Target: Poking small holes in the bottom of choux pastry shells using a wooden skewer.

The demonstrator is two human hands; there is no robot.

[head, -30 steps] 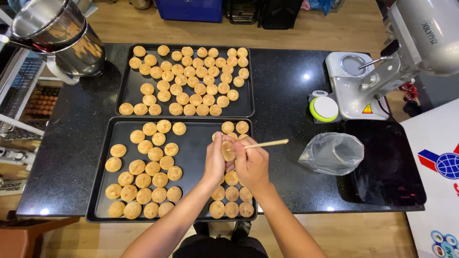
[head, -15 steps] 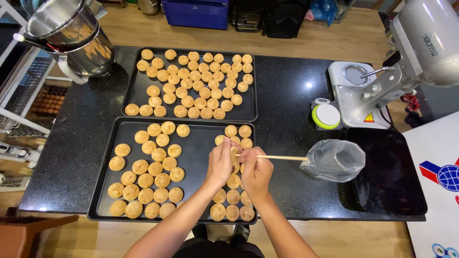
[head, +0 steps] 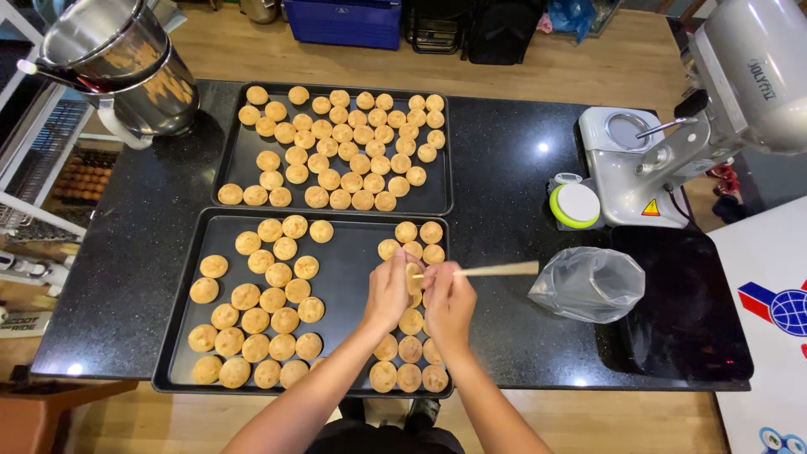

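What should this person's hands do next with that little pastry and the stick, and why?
Probably push the wooden stick a little further into the puff. The left hand holds that round pastry up on edge over the near tray, and the right hand holds the stick with its tip at the pastry's side. How deep the tip sits is hidden.

Near tray (head: 345, 286) lies before far tray (head: 437, 202), bag (head: 588, 284) right.
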